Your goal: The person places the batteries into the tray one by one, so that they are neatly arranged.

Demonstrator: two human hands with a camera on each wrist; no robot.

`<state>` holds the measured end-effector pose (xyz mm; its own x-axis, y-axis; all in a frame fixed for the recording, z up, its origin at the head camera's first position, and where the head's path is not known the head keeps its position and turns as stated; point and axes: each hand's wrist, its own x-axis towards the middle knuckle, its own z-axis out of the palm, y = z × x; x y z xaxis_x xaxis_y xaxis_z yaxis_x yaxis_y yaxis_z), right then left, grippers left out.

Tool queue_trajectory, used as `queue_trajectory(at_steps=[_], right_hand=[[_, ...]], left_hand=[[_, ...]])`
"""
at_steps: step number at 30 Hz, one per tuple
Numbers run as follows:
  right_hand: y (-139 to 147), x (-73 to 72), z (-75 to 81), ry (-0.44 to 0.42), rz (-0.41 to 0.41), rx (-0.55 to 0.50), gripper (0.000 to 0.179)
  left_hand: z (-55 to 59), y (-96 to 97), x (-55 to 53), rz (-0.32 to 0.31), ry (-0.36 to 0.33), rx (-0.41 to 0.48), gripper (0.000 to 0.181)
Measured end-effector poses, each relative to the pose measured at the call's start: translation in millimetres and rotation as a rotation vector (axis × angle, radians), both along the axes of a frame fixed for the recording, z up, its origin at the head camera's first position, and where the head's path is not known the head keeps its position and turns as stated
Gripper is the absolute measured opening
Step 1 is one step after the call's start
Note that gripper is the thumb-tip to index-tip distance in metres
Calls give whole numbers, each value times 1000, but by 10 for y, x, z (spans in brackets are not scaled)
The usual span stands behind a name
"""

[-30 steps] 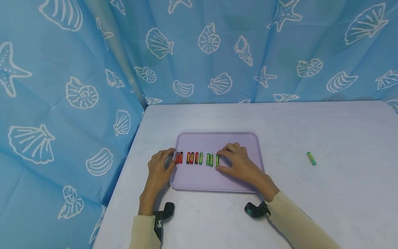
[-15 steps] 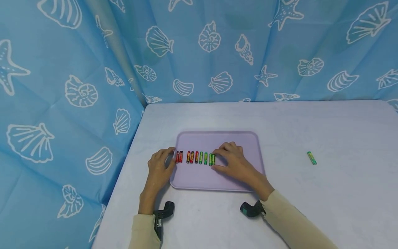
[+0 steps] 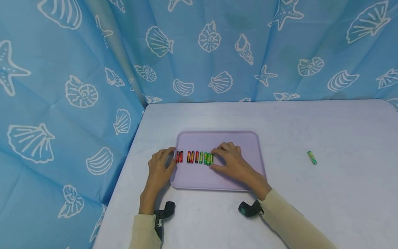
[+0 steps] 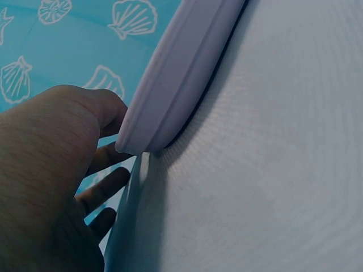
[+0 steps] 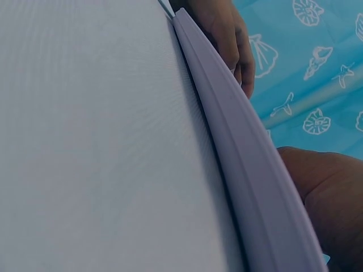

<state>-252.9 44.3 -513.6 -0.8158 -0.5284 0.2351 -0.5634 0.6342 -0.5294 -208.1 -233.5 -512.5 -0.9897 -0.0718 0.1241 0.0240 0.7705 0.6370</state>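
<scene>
On a pale purple tray (image 3: 214,180) lies a row of small AA-like batteries, standing lengthwise side by side. At its left is a pair of red-and-black batteries (image 3: 179,157), then after a gap more red-and-black batteries (image 3: 192,157), then several green batteries (image 3: 205,158). My right hand (image 3: 231,162) pinches the rightmost green battery (image 3: 212,159) by its two ends, between thumb and index finger. My left hand (image 3: 160,169) rests at the tray's left rim, thumb and fingers spread beside the leftmost battery. In the left wrist view its fingers (image 4: 105,190) are apart, outside the rim.
One more green battery (image 3: 312,157) lies on the white-covered table (image 3: 289,131), well right of the tray. A blue shell-print curtain (image 3: 192,52) closes off the back and left sides. Both wrists carry a black camera mount (image 3: 250,209).
My right hand has slid left with the green battery, pushing the green ones together and closing the gaps among them. The left hand has stayed in place.
</scene>
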Motion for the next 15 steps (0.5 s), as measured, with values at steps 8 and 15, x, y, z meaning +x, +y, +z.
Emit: queue_trajectory(at_steps=[8, 15], right_hand=[[63, -24, 103, 10, 10, 8, 51], [227, 113, 232, 15, 15, -29, 44]], left_hand=[[16, 15, -66, -9, 22, -3, 42], [-11, -11, 2, -14, 18, 0, 42]])
